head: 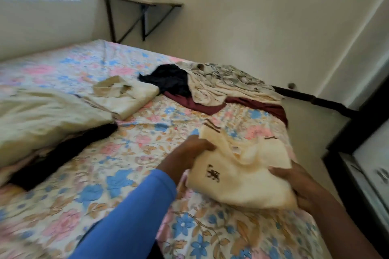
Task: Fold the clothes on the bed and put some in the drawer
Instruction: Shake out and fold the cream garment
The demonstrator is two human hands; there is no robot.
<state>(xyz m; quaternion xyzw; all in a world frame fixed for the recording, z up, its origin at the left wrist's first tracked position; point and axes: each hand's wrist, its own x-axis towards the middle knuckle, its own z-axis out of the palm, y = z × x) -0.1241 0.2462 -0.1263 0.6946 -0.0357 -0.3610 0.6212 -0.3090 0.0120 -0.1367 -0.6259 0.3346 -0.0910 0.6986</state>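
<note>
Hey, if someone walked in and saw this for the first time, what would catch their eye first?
The cream shirt with a dark emblem, held between left grip and right grip over the bed's right side. Then the loud floral bedsheet, and the unfolded pile of dark, maroon and patterned clothes at its far right edge.

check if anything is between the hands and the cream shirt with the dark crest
Nothing visible: the left hand and right hand already grip the folded cream shirt with the dark crest at opposite edges.
</note>
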